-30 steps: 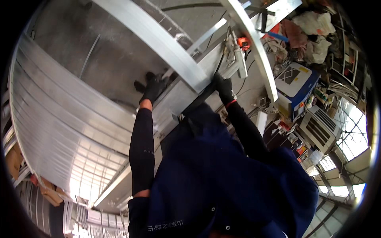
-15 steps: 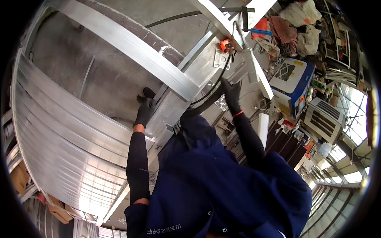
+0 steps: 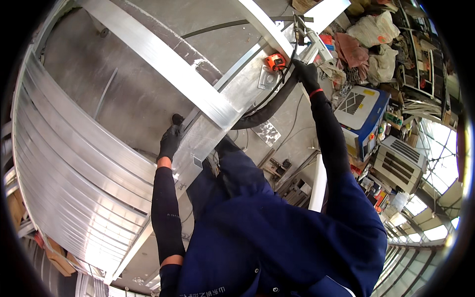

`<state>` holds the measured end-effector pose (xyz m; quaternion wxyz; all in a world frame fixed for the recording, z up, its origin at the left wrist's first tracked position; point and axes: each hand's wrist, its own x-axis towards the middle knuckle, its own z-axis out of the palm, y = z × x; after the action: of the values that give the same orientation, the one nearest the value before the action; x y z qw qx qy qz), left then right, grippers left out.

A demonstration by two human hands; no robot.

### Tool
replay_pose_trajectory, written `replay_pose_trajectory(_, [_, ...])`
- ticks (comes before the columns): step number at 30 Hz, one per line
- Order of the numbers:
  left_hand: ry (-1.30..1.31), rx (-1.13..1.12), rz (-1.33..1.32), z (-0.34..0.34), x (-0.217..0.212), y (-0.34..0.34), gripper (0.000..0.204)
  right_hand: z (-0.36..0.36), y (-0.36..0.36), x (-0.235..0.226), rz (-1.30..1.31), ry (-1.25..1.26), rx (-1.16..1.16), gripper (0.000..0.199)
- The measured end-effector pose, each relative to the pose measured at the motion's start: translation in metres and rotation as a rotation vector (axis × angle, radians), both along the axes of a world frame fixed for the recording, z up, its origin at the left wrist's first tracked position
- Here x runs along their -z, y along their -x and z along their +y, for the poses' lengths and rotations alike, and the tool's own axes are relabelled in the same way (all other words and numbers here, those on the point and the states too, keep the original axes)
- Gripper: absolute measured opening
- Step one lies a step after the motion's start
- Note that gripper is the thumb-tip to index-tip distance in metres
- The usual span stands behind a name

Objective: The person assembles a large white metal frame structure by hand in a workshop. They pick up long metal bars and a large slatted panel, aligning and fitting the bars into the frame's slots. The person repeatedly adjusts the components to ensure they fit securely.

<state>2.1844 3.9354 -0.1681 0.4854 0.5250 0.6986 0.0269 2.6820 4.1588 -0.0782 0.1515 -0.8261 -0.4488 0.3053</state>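
Grey floor (image 3: 136, 99), crossed by metal beams (image 3: 158, 58).
Black hose (image 3: 269, 111) is clasped by right hand (image 3: 308, 76); grip of left hand (image 3: 170, 142) cannot be told.

It's black on the left grip (image 3: 170, 141) at nine o'clock, vivid orange on the small device (image 3: 275, 62) at one, navy across the jacket (image 3: 282, 237) at five!

We see smooth, glossy metal on the long beam (image 3: 158, 58); matt black cloth on our gloves (image 3: 171, 142); a dull-surfaced hose (image 3: 274, 105); scuffed, matt floor (image 3: 123, 67).
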Motion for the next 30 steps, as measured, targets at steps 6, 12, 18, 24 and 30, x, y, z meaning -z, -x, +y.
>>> replay_pose_trajectory(6, [-0.081, -0.083, 0.011, -0.005, 0.009, -0.002, 0.046, 0.000, -0.007, -0.013, 0.035, -0.015, -0.415, 0.049])
replay_pose_trajectory(12, [-0.070, -0.133, -0.025, -0.005, -0.013, -0.005, 0.057, -0.004, 0.000, -0.040, -0.285, 0.224, -0.582, 0.059])
replay_pose_trajectory(18, [-0.095, -0.139, -0.022, 0.000, -0.028, -0.010, 0.063, -0.028, 0.078, -0.073, -0.569, -0.014, -0.557, 0.052])
replay_pose_trajectory(24, [-0.125, -0.149, 0.036, -0.001, -0.036, -0.014, 0.054, -0.088, -0.011, -0.038, -0.477, -0.403, -0.341, 0.051])
replay_pose_trajectory(30, [-0.158, -0.143, 0.021, 0.001, -0.045, -0.015, 0.052, -0.095, -0.054, -0.019, -0.590, 0.049, -0.495, 0.082])
